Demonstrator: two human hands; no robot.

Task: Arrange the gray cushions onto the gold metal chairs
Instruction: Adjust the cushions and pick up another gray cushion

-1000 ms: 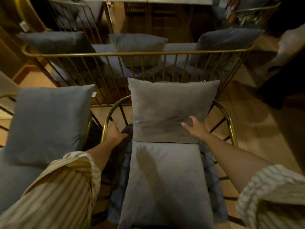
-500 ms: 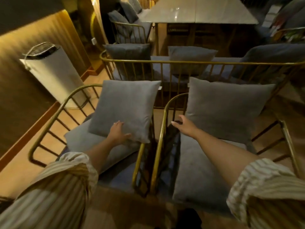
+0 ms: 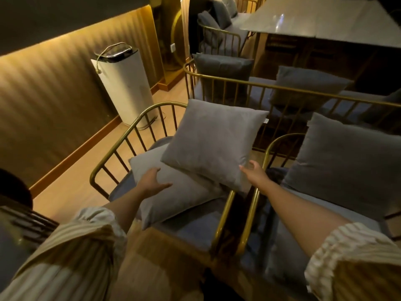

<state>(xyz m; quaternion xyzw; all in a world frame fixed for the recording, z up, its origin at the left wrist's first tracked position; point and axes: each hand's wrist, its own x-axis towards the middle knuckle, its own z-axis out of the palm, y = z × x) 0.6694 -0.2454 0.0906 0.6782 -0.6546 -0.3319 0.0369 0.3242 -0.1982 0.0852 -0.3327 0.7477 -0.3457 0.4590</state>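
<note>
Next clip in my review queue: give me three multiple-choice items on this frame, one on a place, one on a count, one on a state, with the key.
1. Where does the white appliance stand?
A. On the table
B. On the floor by the ribbed wall
C. On a chair seat

2. How many gray cushions lie on the left gold chair?
A. Two
B. None
C. Four

3. What is the right hand doing?
A. Gripping the chair rail
B. Open at the upper cushion's lower right corner
C. Holding a cup

Key: 1 B, it stands on the wooden floor against the wall. 2 A, the upper cushion leans over the lower cushion. 3 B, fingers spread, nothing closed in them; the left hand rests open on the lower cushion.
</note>
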